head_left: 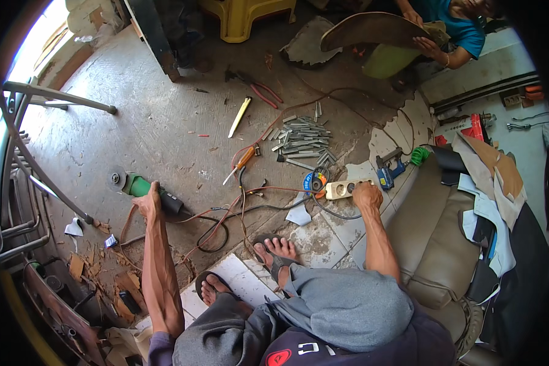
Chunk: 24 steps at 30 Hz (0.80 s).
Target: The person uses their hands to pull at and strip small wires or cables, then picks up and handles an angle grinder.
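My left hand (148, 201) is wrapped round a green and black angle grinder (139, 185), held low over the floor at the left. The grinder's head and disc (116, 178) point left, away from my wrist. Over on the right, my right hand (367, 196) is closed at the right end of a cream power strip (338, 190). A dark plug shows beside my fingers; whether they also pinch it is hidden. Just left of the strip lies a round blue and orange disc (315, 182). A blue air stapler (389, 169) with a green coiled hose lies beyond my right hand.
Tangled cables (244, 204) cross the floor between my hands. Beyond them lie a screwdriver (244, 160), a pile of metal staple strips (304, 137), a yellow cutter (240, 117) and red-handled pliers (259, 90). A padded seat (433, 238) stands right. Another person's hand (430, 46) holds a curved panel.
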{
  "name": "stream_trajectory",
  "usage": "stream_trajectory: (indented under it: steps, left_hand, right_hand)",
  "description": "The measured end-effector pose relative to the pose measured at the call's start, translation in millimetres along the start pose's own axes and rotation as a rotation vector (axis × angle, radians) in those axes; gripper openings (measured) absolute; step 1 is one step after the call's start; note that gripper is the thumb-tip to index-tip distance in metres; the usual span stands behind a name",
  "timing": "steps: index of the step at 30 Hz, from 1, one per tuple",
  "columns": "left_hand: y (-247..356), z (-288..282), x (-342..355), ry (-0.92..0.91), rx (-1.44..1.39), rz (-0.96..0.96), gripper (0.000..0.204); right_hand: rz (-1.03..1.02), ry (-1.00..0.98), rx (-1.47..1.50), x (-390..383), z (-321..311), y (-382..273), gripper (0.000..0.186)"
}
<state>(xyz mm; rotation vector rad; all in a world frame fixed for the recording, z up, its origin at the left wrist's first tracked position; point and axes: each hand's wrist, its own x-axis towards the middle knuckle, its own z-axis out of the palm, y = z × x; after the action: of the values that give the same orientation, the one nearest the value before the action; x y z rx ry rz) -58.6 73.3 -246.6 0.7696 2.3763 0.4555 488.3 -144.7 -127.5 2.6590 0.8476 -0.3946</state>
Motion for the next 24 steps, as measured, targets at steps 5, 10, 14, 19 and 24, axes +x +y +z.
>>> stream_trajectory:
  steps: [5, 10, 14, 19, 24]
  left_hand:
    - [10, -14, 3, 0.16, 0.235, -0.159, 0.11]
    - [5, -22, -2, 0.107, 0.273, 0.034, 0.111]
    - [11, -26, 12, -0.013, 0.159, -0.033, 0.111]
    - [-15, -1, 58, 0.161, -0.056, -0.052, 0.095]
    - [14, -29, -6, -0.254, -0.769, 0.177, 0.036]
  right_hand:
    - [-0.117, 0.035, -0.026, 13, 11, -9, 0.038]
    - [-0.112, -0.004, -0.061, 20, 30, 2, 0.036]
    - [-0.114, 0.081, -0.002, 18, 43, 2, 0.035]
    - [-0.207, 0.143, 0.004, 19, 38, -16, 0.033]
    - [-0.141, 0.167, -0.151, 69, 41, 57, 0.028]
